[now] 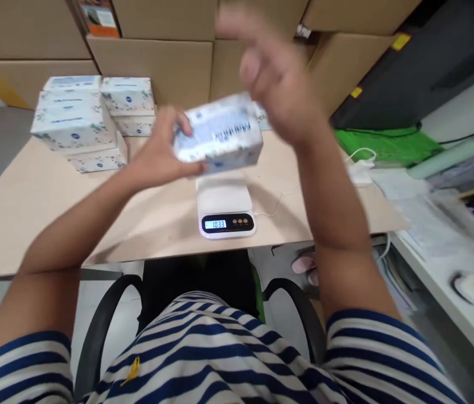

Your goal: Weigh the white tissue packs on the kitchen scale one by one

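My left hand grips one end of a white tissue pack with blue lettering and a leaf print. The pack is tilted and hangs above a white digital scale, whose lit display seems to read 1033. Whether the pack touches the plate behind is hidden. Just right of the pack and higher up, my right hand is raised with its fingers apart, holding nothing. Its fingertips are smeared by motion. Several similar tissue packs are stacked on the left of the table.
Large cardboard boxes line the table's far side. A thin white cable runs from the scale to a white plug block at right. Beyond it lie a green bag and a white side shelf with papers.
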Motion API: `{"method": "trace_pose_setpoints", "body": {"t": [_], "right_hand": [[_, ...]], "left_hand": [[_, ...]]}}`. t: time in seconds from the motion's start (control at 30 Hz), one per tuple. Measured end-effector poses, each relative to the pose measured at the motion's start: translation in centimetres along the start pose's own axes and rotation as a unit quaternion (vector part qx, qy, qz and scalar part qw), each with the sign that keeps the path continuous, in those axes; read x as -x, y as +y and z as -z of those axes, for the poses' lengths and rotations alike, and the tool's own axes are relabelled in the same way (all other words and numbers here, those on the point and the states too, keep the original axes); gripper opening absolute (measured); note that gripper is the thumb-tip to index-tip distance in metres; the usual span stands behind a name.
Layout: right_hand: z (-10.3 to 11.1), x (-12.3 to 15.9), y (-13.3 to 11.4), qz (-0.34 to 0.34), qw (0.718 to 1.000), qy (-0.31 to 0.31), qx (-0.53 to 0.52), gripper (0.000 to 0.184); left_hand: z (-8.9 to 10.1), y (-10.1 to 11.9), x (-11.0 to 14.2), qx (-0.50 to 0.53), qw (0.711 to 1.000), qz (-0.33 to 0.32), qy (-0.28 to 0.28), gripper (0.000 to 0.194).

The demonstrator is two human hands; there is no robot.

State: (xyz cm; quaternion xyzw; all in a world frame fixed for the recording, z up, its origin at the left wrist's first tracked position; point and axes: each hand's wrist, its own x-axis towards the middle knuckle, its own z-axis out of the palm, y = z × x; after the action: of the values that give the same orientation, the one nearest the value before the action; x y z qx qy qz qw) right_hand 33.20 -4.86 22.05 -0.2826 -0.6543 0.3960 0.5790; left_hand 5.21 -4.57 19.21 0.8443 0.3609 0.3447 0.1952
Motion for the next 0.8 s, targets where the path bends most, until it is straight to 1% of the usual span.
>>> {"method": "trace_pose_setpoints", "body": {"t": [0.03, 0.07, 0.1, 0.17, 0.23, 0.27, 0.3, 0.33, 0.4, 0.43, 0.47, 0.57, 0.67, 0.73, 0.8], "right_hand": [[0.0, -0.2, 1.3, -0.009, 0.999, -0.015, 0.042, 0.054], [0.4, 0.1, 3.1, -0.021, 0.996, -0.020, 0.088, 0.059], [1.0, 0.6, 5.4, -0.035, 0.991, -0.010, 0.129, 0.070], [2.9, 1.9, 10.4, -0.060, 0.983, 0.040, 0.168, 0.101], [5.0, 3.2, 14.5, -0.076, 0.977, 0.095, 0.177, 0.114], [6.0, 3.9, 15.8, -0.079, 0.973, 0.115, 0.183, 0.115], [6.9, 4.4, 16.7, -0.077, 0.970, 0.130, 0.192, 0.114], [7.7, 4.9, 17.1, -0.073, 0.966, 0.141, 0.205, 0.112], [9.0, 5.7, 17.2, -0.061, 0.956, 0.159, 0.237, 0.107], [9.4, 5.9, 17.0, -0.056, 0.952, 0.166, 0.251, 0.106], [9.7, 6.1, 16.8, -0.053, 0.949, 0.172, 0.259, 0.106], [9.5, 6.4, 16.5, -0.065, 0.956, 0.163, 0.237, 0.110], [7.9, 7.1, 16.4, -0.098, 0.970, 0.115, 0.188, 0.115], [6.5, 7.8, 16.2, -0.110, 0.975, 0.091, 0.169, 0.117], [5.1, 8.6, 15.8, -0.115, 0.977, 0.083, 0.158, 0.118]], "left_hand": [[-1.9, -0.2, 0.9, 0.019, 0.999, 0.032, -0.020, 0.075], [-3.8, -0.5, 1.5, 0.036, 0.997, 0.054, -0.047, 0.074], [-5.5, -1.0, 1.8, 0.048, 0.993, 0.077, -0.076, 0.072], [-8.2, -2.0, 1.9, 0.057, 0.986, 0.109, -0.115, 0.069], [-9.6, -3.1, 1.7, 0.058, 0.985, 0.109, -0.120, 0.071], [-10.0, -3.6, 1.6, 0.059, 0.988, 0.093, -0.113, 0.076], [-10.3, -4.1, 1.6, 0.060, 0.990, 0.071, -0.104, 0.086], [-10.4, -4.7, 1.8, 0.064, 0.992, 0.049, -0.097, 0.100], [-10.5, -6.1, 2.8, 0.076, 0.993, 0.022, -0.091, 0.132], [-10.5, -7.0, 3.5, 0.088, 0.992, 0.023, -0.091, 0.143], [-10.6, -8.0, 4.5, 0.104, 0.990, 0.031, -0.089, 0.151], [-11.1, -11.1, 7.3, 0.165, 0.980, 0.081, -0.073, 0.161], [-11.9, -13.3, 8.8, 0.205, 0.971, 0.101, -0.063, 0.167], [-12.1, -13.9, 8.8, 0.220, 0.968, 0.091, -0.082, 0.172], [-12.1, -13.7, 8.5, 0.231, 0.962, 0.088, -0.112, 0.173]]}}
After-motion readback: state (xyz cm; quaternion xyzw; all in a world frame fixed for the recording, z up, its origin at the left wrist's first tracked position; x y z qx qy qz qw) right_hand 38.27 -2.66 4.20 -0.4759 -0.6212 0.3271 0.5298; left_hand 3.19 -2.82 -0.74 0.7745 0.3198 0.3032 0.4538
